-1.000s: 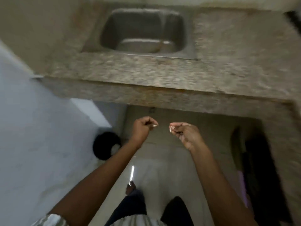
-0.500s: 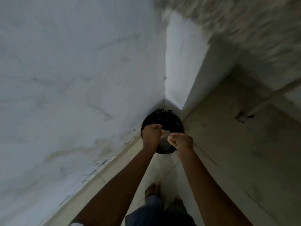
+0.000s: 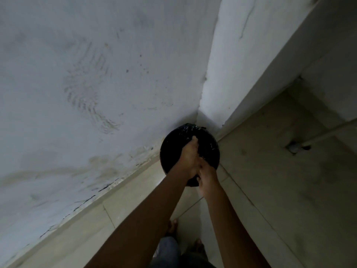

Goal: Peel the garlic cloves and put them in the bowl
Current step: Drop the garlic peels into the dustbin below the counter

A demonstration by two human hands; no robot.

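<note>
The 2 hands meet above a round black bin that stands on the tiled floor in the corner of the wall. The left hand reaches out over the bin's mouth, and the right hand presses against its near side, the 2 touching. Whether either hand pinches a garlic clove or peel cannot be told, since the spot where they meet is dark and blurred. Small pale flecks lie inside the bin, just beyond the hands.
</note>
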